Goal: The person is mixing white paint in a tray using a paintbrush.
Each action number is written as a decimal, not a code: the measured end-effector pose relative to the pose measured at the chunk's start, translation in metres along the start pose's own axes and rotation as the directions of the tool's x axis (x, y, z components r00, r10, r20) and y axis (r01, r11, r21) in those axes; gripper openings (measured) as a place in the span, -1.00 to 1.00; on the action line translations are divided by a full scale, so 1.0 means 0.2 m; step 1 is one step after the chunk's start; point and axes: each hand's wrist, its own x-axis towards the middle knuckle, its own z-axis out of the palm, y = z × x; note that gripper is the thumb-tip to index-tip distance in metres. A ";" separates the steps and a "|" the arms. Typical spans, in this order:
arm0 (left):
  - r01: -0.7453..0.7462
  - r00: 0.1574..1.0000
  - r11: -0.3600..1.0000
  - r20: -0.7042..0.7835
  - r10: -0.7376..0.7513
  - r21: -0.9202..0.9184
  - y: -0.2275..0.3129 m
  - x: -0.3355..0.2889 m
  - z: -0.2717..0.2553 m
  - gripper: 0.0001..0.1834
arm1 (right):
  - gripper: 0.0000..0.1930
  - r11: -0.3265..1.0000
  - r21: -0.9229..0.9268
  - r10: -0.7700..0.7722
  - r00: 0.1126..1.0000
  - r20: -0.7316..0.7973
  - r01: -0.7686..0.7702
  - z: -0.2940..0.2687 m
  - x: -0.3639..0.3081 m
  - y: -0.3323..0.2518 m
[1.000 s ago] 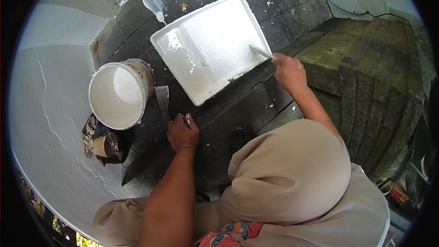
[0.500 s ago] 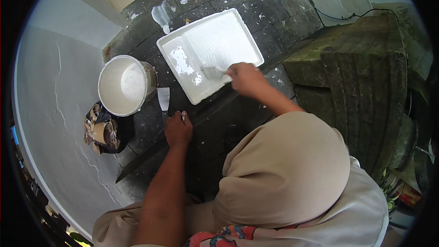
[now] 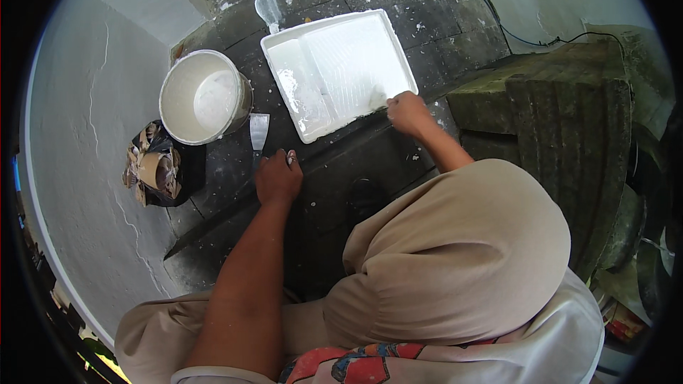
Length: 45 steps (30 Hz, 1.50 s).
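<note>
My left hand [image 3: 278, 177] is closed round the dark handle of a putty knife [image 3: 260, 130], whose flat metal blade points away from me over the dark floor. Near the right front corner of a white paint tray [image 3: 311, 138], my right hand [image 3: 409, 113] grips a flat-headed tool [image 3: 378, 97] coated in white. Its head rests on the ridged slope of the tray; its exact kind is blurred, and my fingers hide the handle. Wet white paint [image 3: 290, 85] pools at the tray's left end.
A white bucket [image 3: 167, 103] with pale residue stands left of the tray. Nearer me is a black plastic bag [image 3: 186, 183] with a brown tape roll [image 3: 149, 168]. A paint smear [image 3: 269, 9] marks the tiles. Grey wall [image 3: 67, 128] bounds the left, mossy stone steps [image 3: 569, 121] the right.
My right hand has drawn the flat-headed tool rightward across the tray's slope, away from the paint pool. My left hand still holds the putty knife. The whole view has shifted slightly.
</note>
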 end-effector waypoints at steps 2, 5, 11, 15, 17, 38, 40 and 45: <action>0.006 1.000 1.000 0.000 -0.006 -0.001 0.00 0.00 0.01 -0.65 | -0.63 0.995 0.064 -0.080 0.994 0.070 0.075 0.06 -0.05 -0.08; 0.011 1.000 1.000 0.009 -0.011 0.001 -0.01 0.00 0.02 -0.65 | -0.62 0.984 0.130 -0.137 0.986 0.091 0.124 0.02 -0.08 -0.10; 0.009 1.000 1.000 -0.021 -0.010 -0.006 -0.01 -0.01 -0.01 -0.65 | -0.66 0.961 0.181 -0.185 0.973 -0.135 0.208 -0.24 0.04 0.16; 0.015 1.000 1.000 -0.005 -0.015 -0.013 0.02 0.00 0.01 -0.64 | -0.68 0.994 -0.036 -0.112 0.963 -0.245 0.107 -0.20 0.09 0.23; 0.005 1.000 1.000 -0.015 -0.005 -0.016 0.03 0.01 0.03 -0.64 | -0.68 0.998 -0.061 -0.030 0.984 -0.173 0.019 -0.06 0.08 0.20; 0.016 1.000 0.999 -0.014 -0.017 -0.037 0.00 0.00 0.02 -0.65 | -0.78 0.854 -0.209 -0.505 0.856 -0.109 0.477 0.15 0.02 -0.25; 0.048 0.999 0.998 -0.001 -0.048 -0.037 0.01 0.00 0.02 -0.65 | -0.77 0.829 -0.201 -0.549 0.827 -0.120 0.522 0.14 0.00 -0.29; 0.025 1.000 0.999 -0.006 -0.025 -0.046 -0.01 0.00 0.01 -0.64 | -0.75 0.932 -0.073 -0.357 0.871 -0.337 0.354 -0.08 0.07 -0.25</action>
